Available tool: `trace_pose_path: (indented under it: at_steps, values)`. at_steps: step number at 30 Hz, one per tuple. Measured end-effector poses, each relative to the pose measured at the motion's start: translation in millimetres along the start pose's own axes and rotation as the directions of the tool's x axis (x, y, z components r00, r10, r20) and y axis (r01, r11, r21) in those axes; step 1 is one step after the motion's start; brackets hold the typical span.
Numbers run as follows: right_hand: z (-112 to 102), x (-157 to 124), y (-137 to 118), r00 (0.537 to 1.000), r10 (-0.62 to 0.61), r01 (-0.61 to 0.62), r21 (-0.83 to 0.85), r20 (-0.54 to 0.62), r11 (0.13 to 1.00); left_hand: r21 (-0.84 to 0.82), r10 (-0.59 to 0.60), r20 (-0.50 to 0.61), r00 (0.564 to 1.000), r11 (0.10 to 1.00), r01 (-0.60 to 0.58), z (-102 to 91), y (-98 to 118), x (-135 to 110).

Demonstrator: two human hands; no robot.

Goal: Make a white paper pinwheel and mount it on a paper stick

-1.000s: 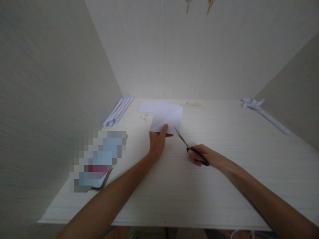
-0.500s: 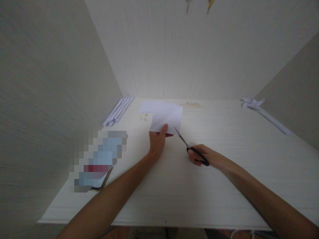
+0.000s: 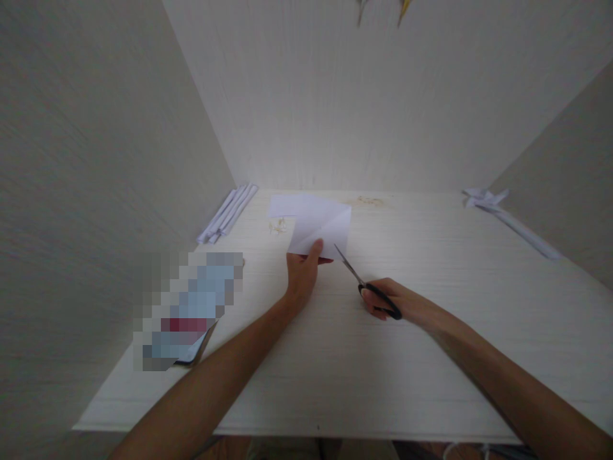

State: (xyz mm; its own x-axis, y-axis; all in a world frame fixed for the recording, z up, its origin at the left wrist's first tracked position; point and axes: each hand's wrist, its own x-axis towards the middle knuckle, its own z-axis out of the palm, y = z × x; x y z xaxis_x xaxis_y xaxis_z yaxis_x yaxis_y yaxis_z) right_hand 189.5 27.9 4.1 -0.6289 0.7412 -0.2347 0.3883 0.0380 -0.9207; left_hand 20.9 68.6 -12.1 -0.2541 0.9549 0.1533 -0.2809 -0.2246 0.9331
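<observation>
My left hand [image 3: 302,271] pinches the near edge of a white sheet of paper [image 3: 330,223], thumb on top and fingers underneath. A crease runs diagonally across the sheet. Behind it lies another stretch of white paper [image 3: 285,206]; whether it is part of the same sheet I cannot tell. My right hand [image 3: 383,297] is closed around the black handles of a pair of scissors [image 3: 354,271]. Their blades look closed, and the tip points up and left at the sheet's near right corner.
Several rolled white papers [image 3: 227,214] lie at the back left. A blurred-out phone-like device [image 3: 196,306] rests near my left forearm. On the right is a paper stick with a folded top [image 3: 522,233]. Small scraps [image 3: 278,226] lie left of the sheet. Walls enclose three sides.
</observation>
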Motion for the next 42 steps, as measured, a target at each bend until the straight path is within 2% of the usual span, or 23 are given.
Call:
trace_pose_path:
  at_steps: [14, 42]
  values:
    - [0.6, 1.0, 2.4, 1.000, 0.000, 0.000, -0.010, -0.009, 1.000, -0.017, -0.017, -0.038, 0.999, 1.000, 0.016, 0.5, -2.1, 1.2]
    - [1.1, 2.5, 8.3, 0.999, 0.029, -0.031, -0.042, -0.044, 0.999, -0.056, -0.016, -0.040, 0.999, 0.998, 0.014, 0.1, -4.3, 2.4]
